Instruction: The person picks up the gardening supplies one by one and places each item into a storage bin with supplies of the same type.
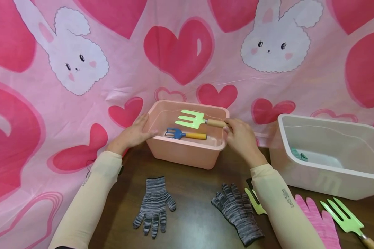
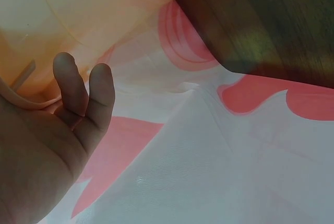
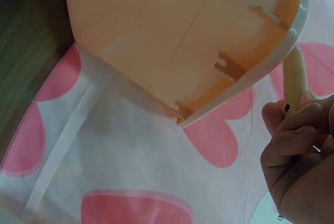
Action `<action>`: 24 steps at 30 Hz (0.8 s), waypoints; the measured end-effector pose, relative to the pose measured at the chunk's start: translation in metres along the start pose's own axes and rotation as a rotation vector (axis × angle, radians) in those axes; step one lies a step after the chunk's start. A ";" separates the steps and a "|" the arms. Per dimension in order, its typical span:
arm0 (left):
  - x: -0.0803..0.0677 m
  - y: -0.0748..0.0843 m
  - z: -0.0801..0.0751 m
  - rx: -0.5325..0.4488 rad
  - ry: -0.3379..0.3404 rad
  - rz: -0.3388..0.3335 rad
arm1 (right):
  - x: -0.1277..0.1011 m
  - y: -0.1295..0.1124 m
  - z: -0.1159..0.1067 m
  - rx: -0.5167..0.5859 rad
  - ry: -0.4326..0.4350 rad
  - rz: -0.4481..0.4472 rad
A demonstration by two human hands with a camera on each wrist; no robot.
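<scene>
Here at the pink bin (image 1: pixel 184 154), its front left corner is gripped by the left hand (image 1: pixel 133 135), the rim caught between thumb and fingers. Over on the right, a green fork (image 1: pixel 200 119) is pinched near the end of its wooden handle by the right hand (image 1: pixel 241 138), the fingers curled closely round it. The fork is held level over the bin, tines toward the left, the handle crossing the right rim; whether that rim is touched cannot be told. Below it, inside, a blue rake (image 1: pixel 187 135) with a yellow handle is seen lying.

Down on the counter (image 1: pixel 190 193), two gray gloves (image 1: pixel 154 207) are laid well apart. Farther right, a pink glove (image 1: pixel 328 230) is partly covered by the sleeve (image 1: pixel 286 211), with a second green fork (image 1: pixel 350 222) placed beside it. Behind these, a white bin (image 1: pixel 311 178) is seen, something green (image 1: pixel 299 155) contained within.
</scene>
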State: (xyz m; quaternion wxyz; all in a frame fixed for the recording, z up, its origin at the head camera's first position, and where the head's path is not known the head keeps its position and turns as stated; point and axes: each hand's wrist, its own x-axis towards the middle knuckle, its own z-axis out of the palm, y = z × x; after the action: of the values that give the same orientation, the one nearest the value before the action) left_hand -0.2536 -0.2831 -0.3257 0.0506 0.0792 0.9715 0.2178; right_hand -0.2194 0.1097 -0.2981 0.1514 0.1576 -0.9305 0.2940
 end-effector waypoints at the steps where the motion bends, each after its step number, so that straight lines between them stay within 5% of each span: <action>1: 0.000 0.000 0.000 0.002 0.001 0.002 | 0.001 0.000 0.000 -0.004 0.002 -0.003; 24: 0.001 -0.002 0.002 -0.013 0.023 0.010 | 0.021 -0.004 0.013 -0.005 -0.023 -0.028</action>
State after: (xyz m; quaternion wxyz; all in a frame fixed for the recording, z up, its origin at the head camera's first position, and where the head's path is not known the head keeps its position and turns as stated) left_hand -0.2547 -0.2838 -0.3284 0.0386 0.0809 0.9702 0.2253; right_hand -0.2394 0.0947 -0.2979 0.1450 0.1738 -0.9307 0.2875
